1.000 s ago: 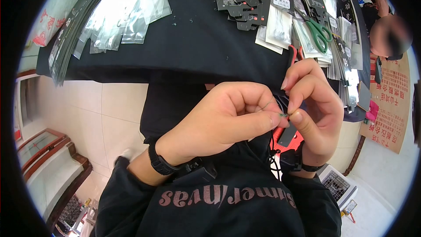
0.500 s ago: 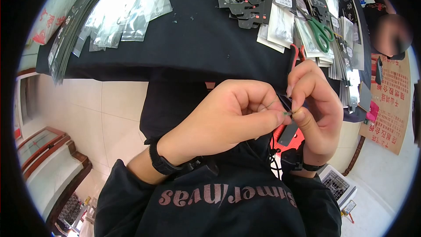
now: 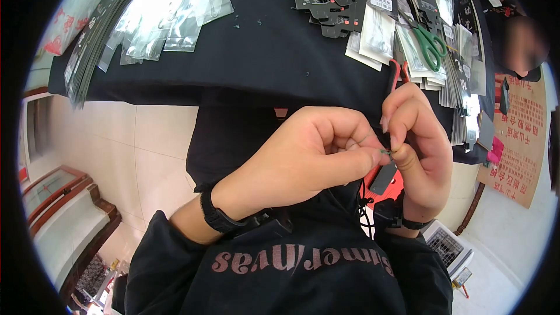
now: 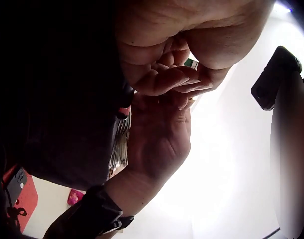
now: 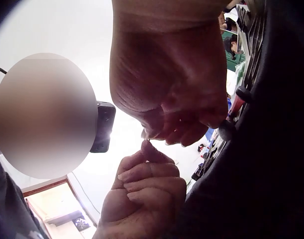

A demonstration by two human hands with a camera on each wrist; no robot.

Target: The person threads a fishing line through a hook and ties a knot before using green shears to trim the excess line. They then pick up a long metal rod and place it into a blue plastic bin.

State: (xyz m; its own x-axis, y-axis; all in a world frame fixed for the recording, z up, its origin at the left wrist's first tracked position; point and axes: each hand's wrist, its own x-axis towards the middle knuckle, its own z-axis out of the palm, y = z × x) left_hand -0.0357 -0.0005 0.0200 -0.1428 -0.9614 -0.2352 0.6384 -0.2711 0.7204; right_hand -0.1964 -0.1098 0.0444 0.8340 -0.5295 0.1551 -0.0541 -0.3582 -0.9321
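Observation:
In the head view a tiny piece with green thread (image 3: 385, 152) is pinched between the two hands. The left hand (image 3: 312, 154) grips the thread between thumb and curled fingers, a thin strand running over its fingers. Thumb and forefinger of the right hand (image 3: 419, 146) pinch the piece's other end. The fingertips nearly meet. In the left wrist view the left hand (image 4: 191, 45) is above the right hand (image 4: 159, 134); the right wrist view shows the right hand (image 5: 169, 74) over the left hand (image 5: 144, 194). The piece itself is too small to make out there.
On the black-covered table (image 3: 262, 52) lie clear plastic bags (image 3: 169, 11), stacks of black cards (image 3: 105, 29), white packets (image 3: 378, 35) and green-handled scissors (image 3: 430, 48). Red-handled pliers (image 3: 394, 76) lie at the table edge by the right hand. Another person (image 3: 501, 11) is at the far right.
Both hands have shifted very slightly to the right together, still pinching the small piece. The table items appear a little farther right and higher in the head view.

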